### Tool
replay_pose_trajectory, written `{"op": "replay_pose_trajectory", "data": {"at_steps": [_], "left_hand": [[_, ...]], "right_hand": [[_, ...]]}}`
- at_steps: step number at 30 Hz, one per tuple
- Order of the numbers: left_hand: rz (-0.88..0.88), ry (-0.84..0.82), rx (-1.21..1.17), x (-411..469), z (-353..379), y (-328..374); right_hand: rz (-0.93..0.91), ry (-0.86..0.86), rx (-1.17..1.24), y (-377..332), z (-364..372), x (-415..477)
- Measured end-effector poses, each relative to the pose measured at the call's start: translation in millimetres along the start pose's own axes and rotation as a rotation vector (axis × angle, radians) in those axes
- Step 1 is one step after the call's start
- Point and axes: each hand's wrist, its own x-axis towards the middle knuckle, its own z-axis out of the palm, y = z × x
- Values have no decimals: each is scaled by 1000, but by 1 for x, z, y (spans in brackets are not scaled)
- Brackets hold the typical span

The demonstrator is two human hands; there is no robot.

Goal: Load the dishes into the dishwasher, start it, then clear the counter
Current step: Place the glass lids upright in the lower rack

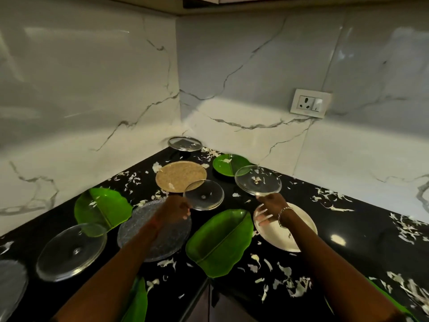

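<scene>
Black corner counter (362,228) under marble walls, lying strewn with white scraps (292,284). Left hand (176,209) is pinching the near rim of a small glass plate (205,195), which is overlapping a gold plate (180,175). Right hand (270,206) is gripping the near edge of a larger glass plate (258,180), above a white plate (283,233). Green leaf plate (220,242) is lying between the forearms.

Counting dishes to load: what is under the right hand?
A cream plate on the black counter lies below the right hand, which pinches a clear glass plate by its rim. The hand and forearm cross the cream plate's middle; anything there is hidden.
</scene>
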Motion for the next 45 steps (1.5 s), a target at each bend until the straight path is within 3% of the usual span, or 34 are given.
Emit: {"op": "replay_pose_trajectory", "data": {"at_steps": [7,12,16,21,24,28,30,32,35,39,45], "left_hand": [[15,65,-128,79,29,33],[55,80,-133,120,55,59],[58,99,-109,136,64,64],[30,128,-104,147,66,70],[41,145,-116,143,66,76],[71,133,-145,122,64,85],[91,157,-157,109,62,87],[125,193,-141,91,57,89],[181,197,-129,61,54,91],[264,192,-137,23,62,96],[270,-17,-214,-42,118,123]], "right_hand": [[19,281,49,1,-50,82],[82,205,153,3,-79,139],[277,164,448,3,-68,161],[374,145,521,2,-52,184],[269,296,402,-13,-49,181],[-143,567,103,-42,-45,133],[-388,578,-96,-53,-44,99],[-592,532,-465,-56,-42,66],[-729,544,-898,-52,-33,11],[-699,674,-889,-21,-29,-55],[-543,829,-516,43,-64,-170]]}}
